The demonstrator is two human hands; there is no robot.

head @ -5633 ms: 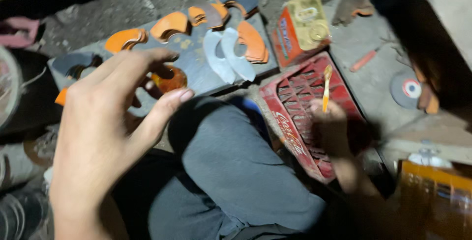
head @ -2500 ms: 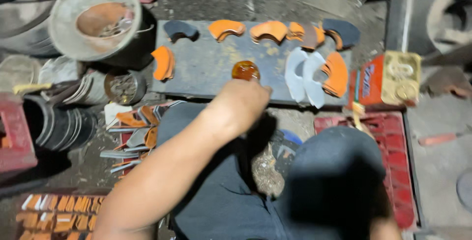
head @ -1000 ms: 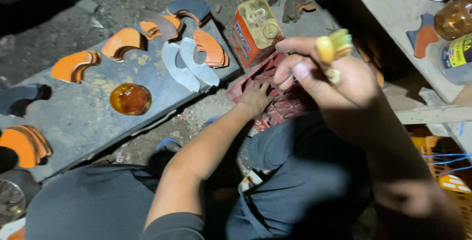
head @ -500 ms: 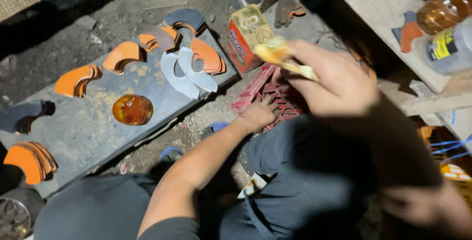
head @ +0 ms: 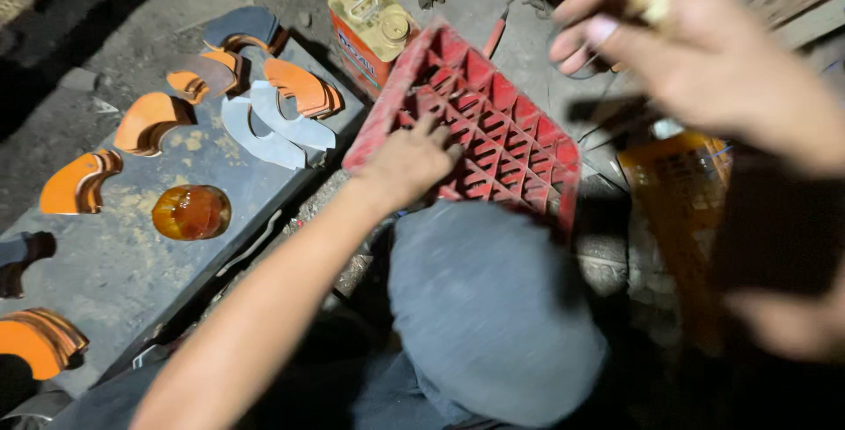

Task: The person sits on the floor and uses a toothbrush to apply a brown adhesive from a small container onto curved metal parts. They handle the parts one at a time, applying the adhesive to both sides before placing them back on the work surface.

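Left hand (head: 407, 162) on red crate (head: 493, 131), beside red-and-gold can (head: 370, 32)

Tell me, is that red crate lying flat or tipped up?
Tipped up. The red crate leans with its gridded underside showing, and the left hand rests on its lower edge.

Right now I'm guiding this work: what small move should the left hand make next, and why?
Probably close the left hand on the red plastic lattice crate's near rim: its fingers already lie there, the crate sits tilted, and the right hand holds a small yellowish object.
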